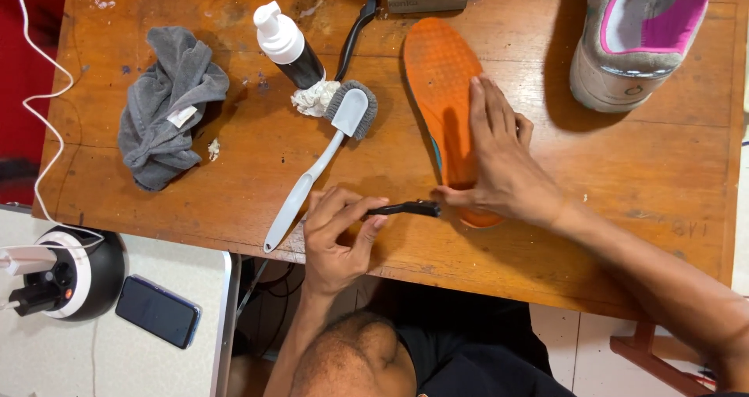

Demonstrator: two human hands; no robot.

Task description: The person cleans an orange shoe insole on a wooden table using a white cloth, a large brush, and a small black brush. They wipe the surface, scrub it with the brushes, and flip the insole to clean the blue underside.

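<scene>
My right hand point(503, 159) lies flat, hiding the orange insole's point(445, 85) heel; my left hand point(335, 237) pinches a small black brush point(406, 208), bristles unclear, at the desk's point(234, 186) near edge.

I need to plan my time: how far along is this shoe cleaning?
Done: the orange insole is out of the shoe and lies flat on the table. In hand: the right hand presses it down; the left hand holds a small black brush at its edge. The shoe stands aside, untouched.
</scene>
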